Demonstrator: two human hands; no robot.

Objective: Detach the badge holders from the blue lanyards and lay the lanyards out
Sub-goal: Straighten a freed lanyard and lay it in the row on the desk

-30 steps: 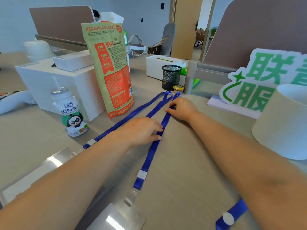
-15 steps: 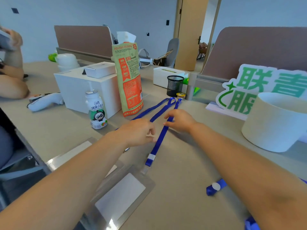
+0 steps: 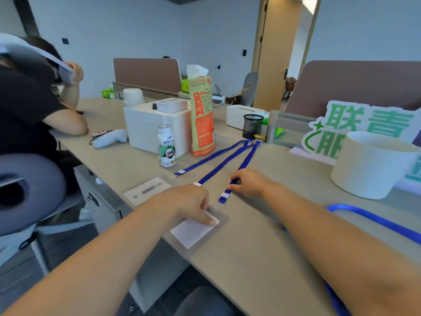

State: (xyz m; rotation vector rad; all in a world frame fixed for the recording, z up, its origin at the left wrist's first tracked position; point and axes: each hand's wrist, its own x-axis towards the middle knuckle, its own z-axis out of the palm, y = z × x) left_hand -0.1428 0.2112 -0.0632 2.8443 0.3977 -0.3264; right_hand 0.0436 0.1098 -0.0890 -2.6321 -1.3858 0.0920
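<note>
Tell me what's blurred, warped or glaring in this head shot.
Head view: wide-angle distortion tilts the door frame; the left hand pressing the badge holder and the right hand pinching the blue lanyard are softly blurred; lighting is even, shadows faint, no harsh glare.

Four blue lanyards (image 3: 222, 163) show: three fanned out toward 12 o'clock and a fourth looping at 3 o'clock. Whether the blue strip at 5 o'clock is a fifth cannot be told. There are two badge holders (image 3: 145, 190), one at 10 o'clock and one at centre. Two hands: left hand (image 3: 189, 201) and right hand (image 3: 250, 182). Also three white boxes (image 3: 145, 126), one drink bottle (image 3: 167, 149), one snack bag (image 3: 202, 119), one mesh cup (image 3: 252, 125), one white tub (image 3: 373, 165) and one sign (image 3: 364, 124).
</note>
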